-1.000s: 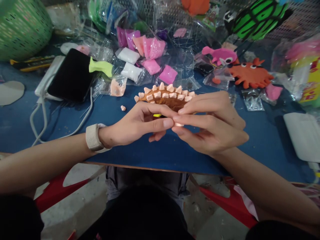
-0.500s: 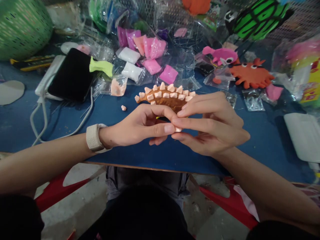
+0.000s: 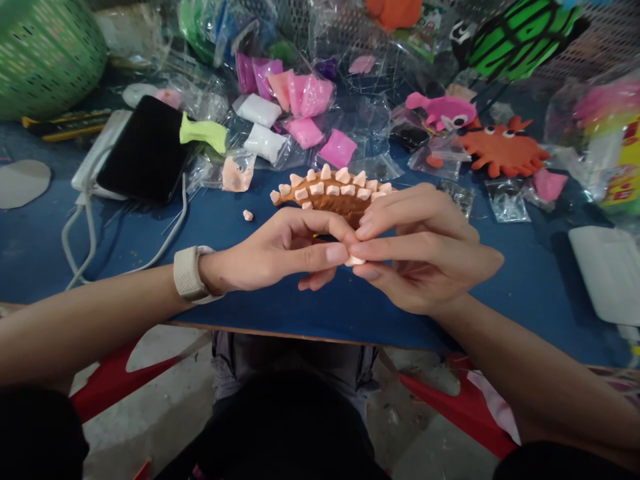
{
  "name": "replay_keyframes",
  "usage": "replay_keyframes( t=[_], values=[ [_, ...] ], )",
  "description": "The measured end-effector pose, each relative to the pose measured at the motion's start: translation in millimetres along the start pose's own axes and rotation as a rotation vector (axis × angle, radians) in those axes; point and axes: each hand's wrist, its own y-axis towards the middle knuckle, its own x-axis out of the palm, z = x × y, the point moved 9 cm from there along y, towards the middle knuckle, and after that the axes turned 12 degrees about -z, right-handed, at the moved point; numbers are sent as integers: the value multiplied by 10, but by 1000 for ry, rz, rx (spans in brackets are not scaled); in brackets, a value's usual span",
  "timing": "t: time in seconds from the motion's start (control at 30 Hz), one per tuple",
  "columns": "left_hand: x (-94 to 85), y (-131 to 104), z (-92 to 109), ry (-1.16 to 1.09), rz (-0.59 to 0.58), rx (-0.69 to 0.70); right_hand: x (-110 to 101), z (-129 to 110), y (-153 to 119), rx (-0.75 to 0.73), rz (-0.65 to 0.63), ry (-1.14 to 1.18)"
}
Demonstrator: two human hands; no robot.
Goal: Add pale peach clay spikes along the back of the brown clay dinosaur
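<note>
Between the fingertips of both hands is a small piece of pale peach modelling clay (image 3: 355,261). My left hand (image 3: 295,250) pinches it from the left with thumb and forefinger. From the other side, the thumb and fingers of my right hand (image 3: 425,250) close on it. Just behind the hands lies a brown clay dinosaur (image 3: 345,205) with rows of peach spikes along its back; its lower part is hidden by my hands. One loose peach clay bit (image 3: 248,215) rests on the table to the left of the dinosaur.
On the blue table (image 3: 300,313) stand a black phone (image 3: 143,150) with a white cable, bagged pink clay (image 3: 310,97), white clay packets (image 3: 265,143), an orange clay crab (image 3: 505,150), a pink clay figure (image 3: 443,112) and a white charger (image 3: 605,273). A green basket (image 3: 50,60) is at the back left.
My right fingertips have shifted slightly to the right and apart from the left ones, so more of the peach clay piece shows. Everything else looks the same.
</note>
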Motion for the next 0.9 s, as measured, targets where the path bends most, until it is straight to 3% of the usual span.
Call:
replay_keyframes(
  t=[0.3,0.5,0.77,0.9],
  values=[
    [-38,5,32,77,49,-23,19,-16,9,27,30,-41],
    [-58,-12,22,61,62,-27,21,-63,-4,-54,74,-91],
    [-88,-17,23,89,107,5,-4,-22,-36,117,65,-98],
    [-149,-40,65,158,170,56,-17,-65,-27,83,31,-180]
  ],
)
